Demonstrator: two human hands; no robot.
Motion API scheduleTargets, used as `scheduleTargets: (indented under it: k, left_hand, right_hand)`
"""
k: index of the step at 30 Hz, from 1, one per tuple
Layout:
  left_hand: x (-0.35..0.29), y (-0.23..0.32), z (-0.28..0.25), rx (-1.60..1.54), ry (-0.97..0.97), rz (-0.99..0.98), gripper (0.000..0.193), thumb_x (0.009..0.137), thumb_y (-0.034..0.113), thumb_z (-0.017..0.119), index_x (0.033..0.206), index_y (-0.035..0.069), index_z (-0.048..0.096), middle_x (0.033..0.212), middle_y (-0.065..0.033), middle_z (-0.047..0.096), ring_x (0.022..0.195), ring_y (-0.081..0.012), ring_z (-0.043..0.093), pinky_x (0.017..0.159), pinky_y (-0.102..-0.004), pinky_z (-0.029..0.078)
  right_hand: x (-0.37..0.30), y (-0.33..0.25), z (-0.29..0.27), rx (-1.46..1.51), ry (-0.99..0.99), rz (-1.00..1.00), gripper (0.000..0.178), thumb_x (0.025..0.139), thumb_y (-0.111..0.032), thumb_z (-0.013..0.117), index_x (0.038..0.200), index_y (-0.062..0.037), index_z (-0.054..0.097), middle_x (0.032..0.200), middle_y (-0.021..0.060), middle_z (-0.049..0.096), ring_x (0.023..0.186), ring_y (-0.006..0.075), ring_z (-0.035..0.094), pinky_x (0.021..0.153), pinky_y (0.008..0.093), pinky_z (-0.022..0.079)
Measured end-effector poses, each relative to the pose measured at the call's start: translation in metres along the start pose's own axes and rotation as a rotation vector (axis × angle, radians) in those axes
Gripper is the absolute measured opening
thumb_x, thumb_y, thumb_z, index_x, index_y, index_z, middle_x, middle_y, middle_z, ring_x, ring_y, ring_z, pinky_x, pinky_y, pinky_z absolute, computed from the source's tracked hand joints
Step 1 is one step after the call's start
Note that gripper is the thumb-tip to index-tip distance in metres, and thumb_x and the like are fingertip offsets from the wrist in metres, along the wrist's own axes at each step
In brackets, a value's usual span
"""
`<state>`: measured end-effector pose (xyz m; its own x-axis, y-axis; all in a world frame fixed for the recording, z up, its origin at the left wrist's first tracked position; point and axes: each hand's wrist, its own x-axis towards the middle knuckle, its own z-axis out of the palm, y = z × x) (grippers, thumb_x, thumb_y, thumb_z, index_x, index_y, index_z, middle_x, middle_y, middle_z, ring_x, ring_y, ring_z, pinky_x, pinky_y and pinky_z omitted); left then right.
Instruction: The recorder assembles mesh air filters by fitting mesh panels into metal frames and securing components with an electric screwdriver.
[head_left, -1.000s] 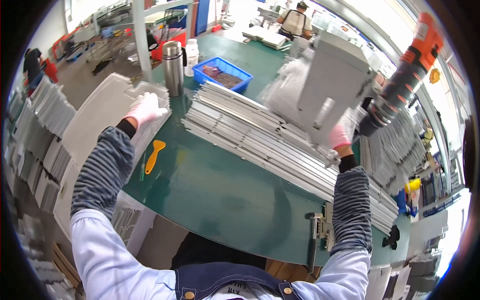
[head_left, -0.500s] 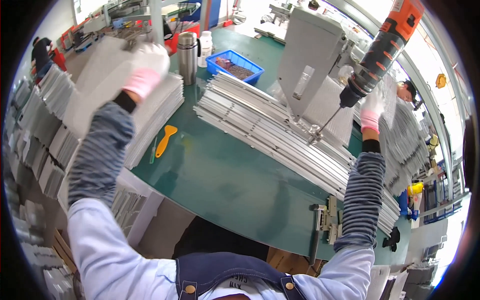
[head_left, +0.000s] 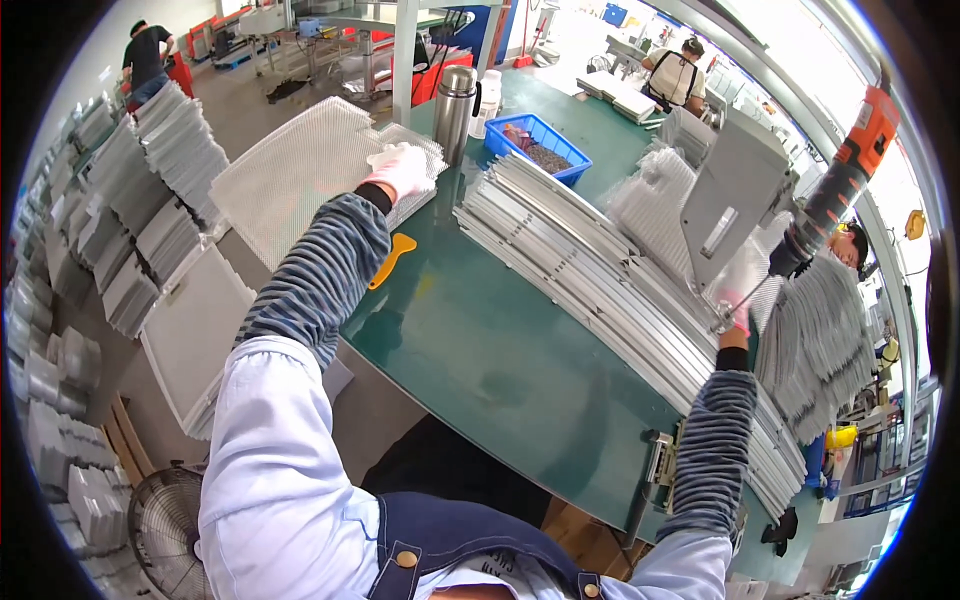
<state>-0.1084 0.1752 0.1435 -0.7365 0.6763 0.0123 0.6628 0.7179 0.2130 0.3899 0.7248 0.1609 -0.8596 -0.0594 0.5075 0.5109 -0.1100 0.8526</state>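
Observation:
A gauzy white mesh panel [head_left: 295, 180] lies tilted over the stack at the table's left end. My left hand [head_left: 400, 170], in a white and pink glove, has its fingers curled at the panel's right edge. My right hand [head_left: 738, 310] reaches to the right side of the table, beside another mesh sheet [head_left: 768, 300]. The tip of an orange and black power drill [head_left: 835, 195] on a grey stand [head_left: 735, 190] hides most of that hand, and its fingers cannot be made out. Long silver metal strips [head_left: 590, 255] lie in a row between my hands.
On the green table [head_left: 500, 370] are a yellow scraper [head_left: 392, 262], a steel flask [head_left: 455, 115], a white bottle [head_left: 486, 103] and a blue bin [head_left: 540, 148] of small parts. Stacked panels [head_left: 815, 345] stand at the right. A floor fan [head_left: 170, 535] is at lower left. Other people work farther off.
My left hand has moved right, and the mesh panel, blurred before, now lies over the stack. My right hand has come nearer, lower beside the drill. The whole view has shifted.

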Motion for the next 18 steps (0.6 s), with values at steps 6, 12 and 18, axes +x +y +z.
scheduleTargets:
  k: [6, 12, 18]
  left_hand:
    - [-0.010, -0.038, 0.010, 0.213, 0.116, -0.231, 0.073, 0.070, 0.049, 0.076, 0.124, 0.003, 0.057, 0.132, -0.0188, 0.051, 0.125, -0.0340, 0.049, 0.100, -0.0466, 0.044]
    - [-0.007, -0.069, -0.009, 0.195, 0.194, 0.145, 0.080, 0.070, 0.066, 0.068, 0.114, -0.002, 0.064, 0.120, -0.0227, 0.061, 0.115, -0.0407, 0.056, 0.095, -0.0468, 0.046]
    - [0.007, -0.136, -0.112, 0.325, 0.590, 0.409, 0.023, 0.088, 0.018, 0.050, 0.100, 0.004, 0.064, 0.101, -0.0156, 0.064, 0.089, -0.0310, 0.062, 0.077, -0.0356, 0.051]
  right_hand:
    - [0.139, -0.164, -0.148, 0.693, -0.137, 0.114, 0.049, 0.084, -0.032, 0.058, 0.124, -0.0052, 0.054, 0.118, 0.0175, 0.057, 0.108, 0.0318, 0.054, 0.087, 0.0425, 0.046]
    - [0.140, -0.154, -0.193, 1.238, -0.357, 0.196, 0.072, 0.073, -0.040, 0.071, 0.132, -0.0054, 0.049, 0.128, 0.0223, 0.053, 0.119, 0.0366, 0.050, 0.096, 0.0427, 0.044]
    - [0.108, -0.101, -0.152, 1.368, -0.760, 0.162, 0.092, 0.067, -0.051, 0.077, 0.140, -0.0080, 0.043, 0.141, 0.0230, 0.043, 0.133, 0.0351, 0.039, 0.110, 0.0416, 0.033]
